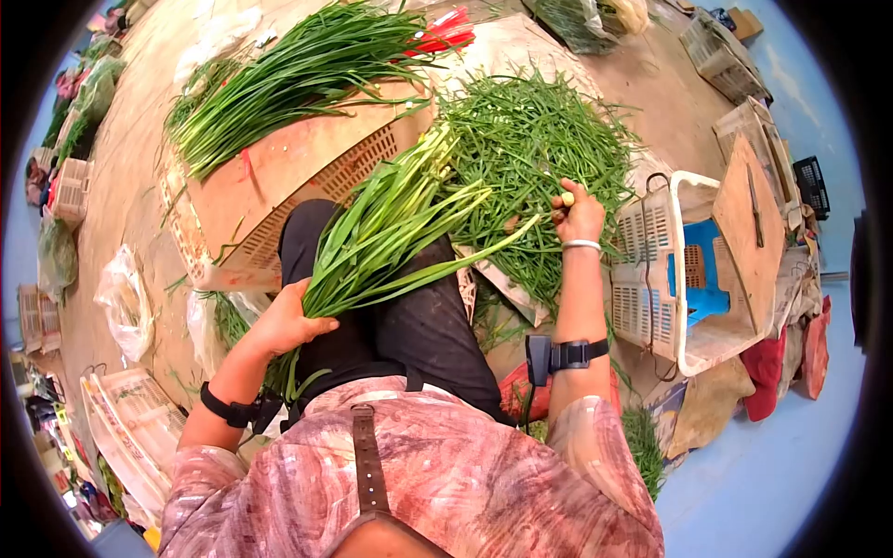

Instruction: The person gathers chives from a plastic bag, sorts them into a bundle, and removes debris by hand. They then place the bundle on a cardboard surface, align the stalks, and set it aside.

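Observation:
My left hand (290, 321) is closed around a bunch of chives (372, 237), long flat green leaves with paler, yellowish ends. The bunch lies slanted across my lap, its pale ends fanning out away from me. One long leaf sticks out to the right, towards my right hand (580, 216). That hand is closed, its fingers curled in above a loose heap of green trimmings (530, 139). Something small and yellowish shows at its fingertips, too small to name. The right hand is apart from the bunch.
A large pile of chives (307, 74) lies on a board (279, 149) over a plastic crate (344, 167), with red ties (446, 33) beside it. To the right lies a white crate (644, 270) with a wooden board (752, 232). A plastic bag (124, 302) is on the floor.

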`<state>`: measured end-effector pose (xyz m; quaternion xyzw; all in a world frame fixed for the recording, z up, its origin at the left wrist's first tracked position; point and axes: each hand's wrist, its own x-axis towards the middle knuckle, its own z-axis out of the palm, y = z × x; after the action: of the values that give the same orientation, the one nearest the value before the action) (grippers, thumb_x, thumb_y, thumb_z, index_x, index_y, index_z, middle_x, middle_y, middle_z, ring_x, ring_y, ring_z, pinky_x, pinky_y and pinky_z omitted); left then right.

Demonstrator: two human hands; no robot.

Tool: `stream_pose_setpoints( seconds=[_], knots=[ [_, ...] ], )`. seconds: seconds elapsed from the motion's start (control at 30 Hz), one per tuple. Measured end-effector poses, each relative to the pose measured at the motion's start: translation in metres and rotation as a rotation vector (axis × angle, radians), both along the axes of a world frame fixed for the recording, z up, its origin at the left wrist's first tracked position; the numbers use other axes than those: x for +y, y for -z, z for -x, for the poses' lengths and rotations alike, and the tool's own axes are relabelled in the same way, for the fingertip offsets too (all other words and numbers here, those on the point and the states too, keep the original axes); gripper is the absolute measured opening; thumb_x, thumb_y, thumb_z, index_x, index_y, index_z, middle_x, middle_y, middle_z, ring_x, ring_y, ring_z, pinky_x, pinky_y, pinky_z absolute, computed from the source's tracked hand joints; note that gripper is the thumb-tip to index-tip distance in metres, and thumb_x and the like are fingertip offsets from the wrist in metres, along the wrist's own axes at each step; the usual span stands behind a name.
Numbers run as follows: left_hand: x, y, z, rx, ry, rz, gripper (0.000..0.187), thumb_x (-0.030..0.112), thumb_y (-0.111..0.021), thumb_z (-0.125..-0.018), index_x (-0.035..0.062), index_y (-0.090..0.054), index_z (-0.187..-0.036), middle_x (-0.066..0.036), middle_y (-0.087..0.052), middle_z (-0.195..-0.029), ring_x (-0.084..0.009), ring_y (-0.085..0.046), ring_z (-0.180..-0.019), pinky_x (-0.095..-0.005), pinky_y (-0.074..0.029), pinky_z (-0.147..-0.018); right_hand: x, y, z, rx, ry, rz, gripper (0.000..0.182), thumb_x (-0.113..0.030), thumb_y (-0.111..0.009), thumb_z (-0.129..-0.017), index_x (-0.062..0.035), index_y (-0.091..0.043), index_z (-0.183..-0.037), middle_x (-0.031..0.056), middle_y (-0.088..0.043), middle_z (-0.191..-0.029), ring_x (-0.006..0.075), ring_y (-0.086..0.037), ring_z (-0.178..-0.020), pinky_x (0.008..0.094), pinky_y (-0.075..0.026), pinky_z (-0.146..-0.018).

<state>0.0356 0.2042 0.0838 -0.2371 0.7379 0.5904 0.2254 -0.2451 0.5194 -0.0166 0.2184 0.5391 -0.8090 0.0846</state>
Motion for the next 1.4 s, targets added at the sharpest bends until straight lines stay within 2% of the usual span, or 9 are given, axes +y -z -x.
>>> stream_pose_setpoints(
  seconds=[0.23,0.43,0.53,0.6,0.8,1.07,1.17,1.23,1.4],
  knots=[
    [0.002,-0.001,0.003,-0.039,0.052,0.076,0.042,0.005,-0.071,-0.067,-0.0017,-0.051,-0.103,-0.002,-0.056,-0.074,-0.0097,-0.051,-0.057,-0.0242,-0.045,-0.053,-0.047,-0.072,-0.020,0.343,-0.553,-0.336,0.029,-0.020,-0.052,-0.088,0.0027,-0.058,-0.106,0.0096,-0.063,-0.073,0.0111,-0.056,-0.049,0.0188,-0.037,-0.040],
    [0.000,0.005,-0.001,0.166,0.075,0.251,0.048,0.007,-0.073,-0.063,-0.0034,-0.051,-0.104,-0.008,-0.062,-0.094,-0.0166,-0.055,-0.089,-0.0298,-0.042,-0.086,-0.104,-0.031,-0.036,0.516,-1.168,-0.697,0.030,-0.004,-0.065,-0.075,0.0095,-0.056,-0.100,0.0067,-0.060,-0.068,0.0095,-0.050,-0.044,0.0264,-0.041,-0.041],
    [-0.005,0.000,-0.001,0.174,0.192,0.278,0.050,0.007,-0.074,-0.062,-0.0037,-0.052,-0.105,-0.009,-0.062,-0.094,-0.0155,-0.056,-0.089,-0.0289,-0.043,-0.085,-0.097,-0.035,-0.045,0.468,-1.009,-0.654,0.024,-0.004,-0.059,-0.079,0.0092,-0.058,-0.100,0.0079,-0.062,-0.068,0.0078,-0.046,-0.042,0.0235,-0.038,-0.040],
    [-0.005,0.002,-0.001,0.116,0.076,-0.060,0.050,0.007,-0.074,-0.062,-0.0040,-0.051,-0.106,-0.008,-0.062,-0.094,-0.0169,-0.057,-0.090,-0.0282,-0.043,-0.084,-0.091,-0.028,-0.043,0.254,-0.806,-0.316,0.016,-0.003,-0.055,-0.082,0.0055,-0.063,-0.093,0.0079,-0.062,-0.070,0.0069,-0.046,-0.043,0.0203,-0.035,-0.038],
    [-0.005,0.000,0.004,-0.094,0.059,-0.097,0.030,-0.001,-0.063,-0.071,-0.0018,-0.053,-0.099,-0.004,-0.061,-0.079,-0.0093,-0.055,-0.068,-0.0237,-0.046,-0.064,-0.051,-0.007,0.007,-0.038,0.058,0.437,0.013,-0.008,-0.048,-0.087,-0.0027,-0.057,-0.095,-0.0011,-0.049,-0.062,0.0048,-0.036,-0.045,0.0206,-0.027,-0.038],
    [0.003,0.009,-0.001,0.127,0.065,0.066,0.026,-0.003,-0.061,-0.073,-0.0012,-0.054,-0.098,-0.005,-0.060,-0.078,-0.0098,-0.056,-0.068,-0.0243,-0.046,-0.063,-0.101,-0.031,-0.021,0.335,-0.805,-0.311,0.019,-0.016,-0.069,-0.076,-0.0007,-0.061,-0.084,0.0050,-0.058,-0.064,0.0108,-0.048,-0.046,0.0231,-0.039,-0.042],
    [0.000,0.012,-0.004,0.402,0.214,0.345,0.028,-0.004,-0.063,-0.072,-0.0023,-0.053,-0.099,-0.005,-0.061,-0.081,-0.0095,-0.056,-0.067,-0.0245,-0.047,-0.061,-0.100,-0.030,-0.028,0.233,-0.688,-0.197,0.012,-0.008,-0.067,-0.076,0.0005,-0.060,-0.081,0.0047,-0.058,-0.064,0.0101,-0.048,-0.046,0.0226,-0.038,-0.042],
    [0.002,0.003,-0.001,0.039,0.051,-0.010,0.032,-0.004,-0.066,-0.071,-0.0033,-0.053,-0.100,-0.006,-0.061,-0.083,-0.0107,-0.057,-0.063,-0.0244,-0.048,-0.057,-0.096,-0.028,-0.031,0.227,-0.558,-0.121,0.008,-0.003,-0.065,-0.077,0.0012,-0.059,-0.080,0.0040,-0.057,-0.063,0.0087,-0.048,-0.046,0.0209,-0.038,-0.041],
    [-0.006,0.014,-0.002,0.016,-0.032,-0.238,0.034,-0.003,-0.069,-0.070,-0.0037,-0.052,-0.099,-0.006,-0.061,-0.079,-0.0111,-0.056,-0.056,-0.0241,-0.049,-0.052,-0.078,-0.036,-0.030,0.118,-0.458,0.182,0.009,-0.006,-0.066,-0.079,-0.0023,-0.059,-0.084,0.0022,-0.053,-0.064,0.0073,-0.045,-0.046,0.0176,-0.035,-0.041]
  ],
)
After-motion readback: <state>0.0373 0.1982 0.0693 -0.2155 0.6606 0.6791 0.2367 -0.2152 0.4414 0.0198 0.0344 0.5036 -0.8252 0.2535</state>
